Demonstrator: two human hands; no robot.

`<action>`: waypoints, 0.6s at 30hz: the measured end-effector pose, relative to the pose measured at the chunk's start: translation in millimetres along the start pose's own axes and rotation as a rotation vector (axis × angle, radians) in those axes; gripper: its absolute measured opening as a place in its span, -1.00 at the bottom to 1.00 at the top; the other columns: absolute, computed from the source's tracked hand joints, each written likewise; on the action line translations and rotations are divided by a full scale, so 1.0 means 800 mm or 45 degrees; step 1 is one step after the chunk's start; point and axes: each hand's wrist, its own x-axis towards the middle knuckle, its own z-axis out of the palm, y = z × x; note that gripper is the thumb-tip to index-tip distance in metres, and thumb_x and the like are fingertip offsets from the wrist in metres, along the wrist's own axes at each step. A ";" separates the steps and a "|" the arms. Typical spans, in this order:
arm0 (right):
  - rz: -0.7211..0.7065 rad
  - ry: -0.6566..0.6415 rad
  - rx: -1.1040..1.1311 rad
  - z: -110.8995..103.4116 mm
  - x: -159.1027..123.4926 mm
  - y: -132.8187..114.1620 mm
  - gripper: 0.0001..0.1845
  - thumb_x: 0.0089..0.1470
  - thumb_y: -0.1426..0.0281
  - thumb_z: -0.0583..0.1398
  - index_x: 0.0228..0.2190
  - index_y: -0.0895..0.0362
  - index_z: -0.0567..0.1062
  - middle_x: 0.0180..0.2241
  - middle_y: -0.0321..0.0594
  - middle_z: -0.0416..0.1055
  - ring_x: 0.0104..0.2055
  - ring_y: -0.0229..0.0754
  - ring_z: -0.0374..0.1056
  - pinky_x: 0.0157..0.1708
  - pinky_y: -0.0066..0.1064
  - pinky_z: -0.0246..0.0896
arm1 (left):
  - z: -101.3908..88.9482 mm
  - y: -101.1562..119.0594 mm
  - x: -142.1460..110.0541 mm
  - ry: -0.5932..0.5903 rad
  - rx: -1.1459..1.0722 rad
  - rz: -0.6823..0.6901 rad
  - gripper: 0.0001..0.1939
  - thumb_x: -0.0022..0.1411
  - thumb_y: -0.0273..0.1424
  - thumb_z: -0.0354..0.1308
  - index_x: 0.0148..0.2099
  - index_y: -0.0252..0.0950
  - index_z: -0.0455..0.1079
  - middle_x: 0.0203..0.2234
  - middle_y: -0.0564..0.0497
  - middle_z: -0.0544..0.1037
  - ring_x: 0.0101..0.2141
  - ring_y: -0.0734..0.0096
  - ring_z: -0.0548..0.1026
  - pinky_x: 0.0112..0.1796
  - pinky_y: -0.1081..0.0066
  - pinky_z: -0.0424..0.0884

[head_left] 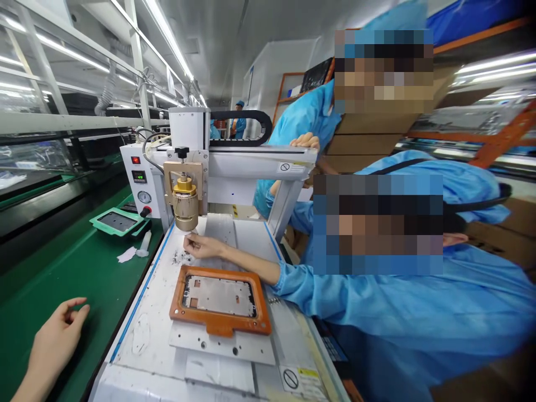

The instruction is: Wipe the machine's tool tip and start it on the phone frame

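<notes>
My left hand (56, 338) hovers over the green conveyor belt (104, 290) at the lower left. Its fingers are loosely curved, thumb and forefinger a little apart, and nothing is in them. No part of my right hand shows. In front of me stands a white dispensing machine (186, 129) with a brass-coloured nozzle head (185, 209). An orange fixture frame (218, 328) on its bed holds a flat metal phone plate (221, 295). Just below the nozzle is a co-worker's hand (203, 247), reaching in from the right with fingertips pinched; what they hold, if anything, cannot be made out.
On the belt lie a green fixture frame (119, 222), a clear syringe (144, 244) and a scrap of white paper (126, 255). A person in blue (377, 290) leans in close at right. Another person's hand (305, 140) rests on the machine's crossbeam.
</notes>
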 end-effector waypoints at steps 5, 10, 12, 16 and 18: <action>-0.104 0.024 -0.084 0.002 0.001 0.006 -0.73 0.42 0.32 0.13 -0.29 0.26 0.40 -0.37 -0.30 0.35 -0.31 -0.36 0.40 -0.35 -0.56 0.46 | -0.003 0.011 -0.005 0.034 -0.017 0.031 -0.51 0.33 0.07 0.06 0.13 -0.11 0.40 -0.46 0.09 0.51 -0.43 0.19 0.50 -0.36 0.31 0.32; -0.137 0.006 -0.154 0.001 0.002 0.008 -0.76 0.39 0.36 0.15 -0.30 0.27 0.41 -0.37 -0.30 0.37 -0.30 -0.35 0.43 -0.34 -0.55 0.48 | -0.005 0.019 -0.008 0.070 -0.032 0.043 -0.57 0.33 0.02 0.08 0.08 -0.10 0.41 -0.49 0.13 0.48 -0.45 0.25 0.46 -0.37 0.33 0.28; -0.150 -0.001 -0.191 0.000 0.002 0.007 -0.77 0.39 0.37 0.15 -0.30 0.27 0.41 -0.37 -0.30 0.38 -0.30 -0.35 0.43 -0.33 -0.56 0.49 | -0.006 0.021 -0.008 0.077 -0.029 0.045 -0.57 0.33 0.01 0.08 0.08 -0.11 0.41 -0.49 0.13 0.47 -0.44 0.25 0.47 -0.35 0.33 0.28; -0.207 -0.009 -0.300 -0.002 0.003 0.004 -0.80 0.40 0.44 0.11 -0.30 0.27 0.40 -0.38 -0.32 0.37 -0.31 -0.38 0.43 -0.33 -0.60 0.47 | -0.008 0.023 -0.008 0.072 -0.055 0.045 -0.57 0.32 0.01 0.09 0.09 -0.11 0.41 -0.49 0.13 0.47 -0.45 0.27 0.45 -0.35 0.33 0.27; -0.237 -0.014 -0.371 -0.002 0.003 0.002 -0.81 0.40 0.48 0.09 -0.31 0.27 0.39 -0.38 -0.33 0.36 -0.31 -0.39 0.42 -0.33 -0.60 0.47 | -0.008 0.025 -0.008 0.079 -0.052 0.047 -0.57 0.32 0.00 0.09 0.08 -0.12 0.42 -0.49 0.13 0.47 -0.45 0.28 0.44 -0.35 0.33 0.27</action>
